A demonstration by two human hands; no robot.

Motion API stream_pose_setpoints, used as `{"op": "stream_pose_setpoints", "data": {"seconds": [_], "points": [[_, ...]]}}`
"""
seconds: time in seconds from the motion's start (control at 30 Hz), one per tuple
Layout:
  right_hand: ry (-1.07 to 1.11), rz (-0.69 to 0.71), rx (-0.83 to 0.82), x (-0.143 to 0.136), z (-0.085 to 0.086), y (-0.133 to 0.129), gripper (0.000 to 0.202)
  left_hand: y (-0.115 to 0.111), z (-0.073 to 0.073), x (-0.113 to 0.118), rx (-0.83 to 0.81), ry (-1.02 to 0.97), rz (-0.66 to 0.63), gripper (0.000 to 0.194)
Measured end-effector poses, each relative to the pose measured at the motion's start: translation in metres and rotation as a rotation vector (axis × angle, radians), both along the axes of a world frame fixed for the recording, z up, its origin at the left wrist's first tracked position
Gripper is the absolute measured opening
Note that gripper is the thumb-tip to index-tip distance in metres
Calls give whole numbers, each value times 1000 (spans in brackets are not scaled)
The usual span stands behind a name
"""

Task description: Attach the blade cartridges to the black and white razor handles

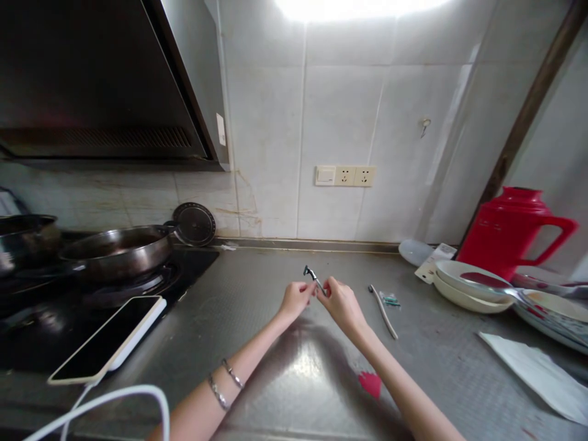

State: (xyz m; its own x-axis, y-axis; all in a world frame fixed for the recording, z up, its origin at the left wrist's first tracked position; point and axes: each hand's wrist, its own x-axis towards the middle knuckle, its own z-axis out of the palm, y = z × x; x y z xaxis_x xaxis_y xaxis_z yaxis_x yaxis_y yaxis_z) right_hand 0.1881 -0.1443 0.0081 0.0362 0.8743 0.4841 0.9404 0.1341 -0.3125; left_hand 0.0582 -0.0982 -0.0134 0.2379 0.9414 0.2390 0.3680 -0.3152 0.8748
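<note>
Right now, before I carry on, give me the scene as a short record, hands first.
Right hand: pinching the handle of a razor
Left hand: fingertips beside the handle; contact unclear
Razor: head up, pointing away from the person
Right of hands: pale strip, small clear packet
Far right: red jug, stacked bowls
Left: phone, pan on stove

Head view, single. Mounted on the wearer's head, at the near side of the worktop; facing forward and down. Wall straight ahead, across the upper half. Left hand and right hand near centre, middle distance; forearms cut by bottom edge. Hood upper left, cropped; flask far right.
</note>
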Motion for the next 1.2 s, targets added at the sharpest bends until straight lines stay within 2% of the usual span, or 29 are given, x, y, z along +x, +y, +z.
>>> {"op": "stream_pose_setpoints", "data": {"seconds": [0.13, 0.23, 0.33, 0.43, 0.5, 0.67, 0.8, 1.0, 1.2], "points": [[-53, 52, 19, -16, 5, -10, 11, -7, 4, 4, -111, -110, -48, 48], [-42, 50, -13, -20, 8, -15, 9, -6, 3, 3, -138, -97, -57, 47], [-12, 79, -58, -20, 9, -18, 11, 0, 1, 0, -113, 8, -57, 46], [26, 164, -96, -15, 8, -21, 16, 11, 4, -7, -86, 275, -51, 42], [47, 215, -109, -8, 8, -22, 16, 23, 8, -16, -65, 560, -32, 41], [64, 241, -139, 15, 6, -19, 17, 51, 14, -46, -67, 760, 37, 29], [39, 232, -196, 35, 0, -16, 22, 58, 9, -62, -75, 890, 83, 32], [-29, 195, -297, 65, -10, -14, 26, 56, 3, -60, -43, 990, 34, 38], [-88, 114, -326, 91, -7, -13, 28, 57, 3, -57, 12, 1042, 16, 36]]}}
